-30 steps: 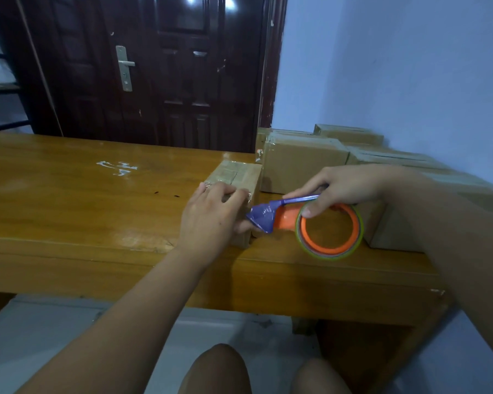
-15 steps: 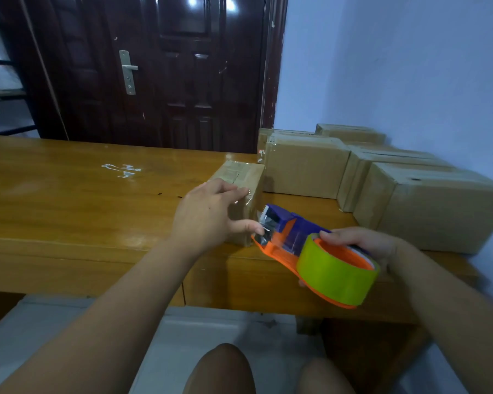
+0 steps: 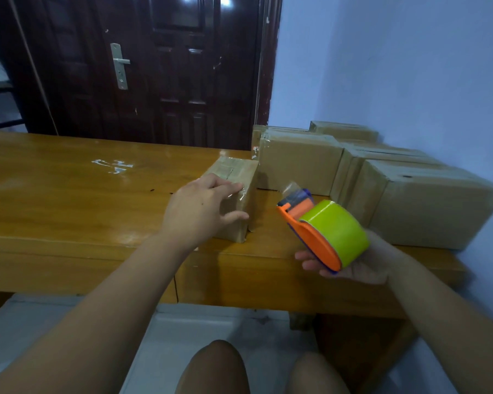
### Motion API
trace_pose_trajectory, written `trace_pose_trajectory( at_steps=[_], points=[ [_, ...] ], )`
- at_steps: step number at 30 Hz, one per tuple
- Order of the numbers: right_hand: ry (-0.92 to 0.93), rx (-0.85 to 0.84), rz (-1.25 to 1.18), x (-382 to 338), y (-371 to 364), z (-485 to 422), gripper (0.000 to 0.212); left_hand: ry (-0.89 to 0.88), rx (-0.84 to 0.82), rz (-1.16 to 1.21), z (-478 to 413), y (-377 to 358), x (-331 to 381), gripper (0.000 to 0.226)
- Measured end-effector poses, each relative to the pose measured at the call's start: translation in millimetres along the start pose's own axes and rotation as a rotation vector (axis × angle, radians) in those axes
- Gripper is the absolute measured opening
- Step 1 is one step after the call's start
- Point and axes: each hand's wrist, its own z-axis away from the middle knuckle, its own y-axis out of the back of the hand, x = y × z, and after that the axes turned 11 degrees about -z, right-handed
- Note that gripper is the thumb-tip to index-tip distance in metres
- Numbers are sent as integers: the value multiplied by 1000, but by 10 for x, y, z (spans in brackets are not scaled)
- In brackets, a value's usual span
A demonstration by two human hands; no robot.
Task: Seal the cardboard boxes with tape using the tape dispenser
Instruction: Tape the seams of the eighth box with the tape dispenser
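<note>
- Head view, change: the tape dispenser [image 3: 319, 228], half a second ago at the left thumb by the small box [image 3: 241, 177], is now apart from it, held to its right above the table [image 3: 69, 200] edge.
- Head view, grips: the left hand [image 3: 199, 211] stays flat on the small box, fingers straight; the right hand [image 3: 362, 264] cradles the dispenser from beneath, fingers curled round it.
- Head view, axis: the dispenser's long axis runs from the green roll, nearest the person, up to the cutter end, which points away toward the stacked boxes [image 3: 299, 166].

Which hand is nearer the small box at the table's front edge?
Left. The left hand rests on the small box; the right hand holds the tape dispenser off to its right, apart.
</note>
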Motion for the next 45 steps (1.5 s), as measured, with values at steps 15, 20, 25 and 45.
trace_pose_trajectory(
  at_steps=[15,20,25,45],
  points=[
    [144,560,861,-532,-187,-194,43,45,139,49,-4,-84,62,35],
    [98,560,1186,-630,-288,-255,48,64,149,31,-5,-71,95,32],
    [460,632,1403,-600,-497,-248,52,90,167,-30,-8,-65,150,33],
    [903,71,1079,-233,-1030,-560,42,302,107,974,202,-241,-398,44]
  ],
)
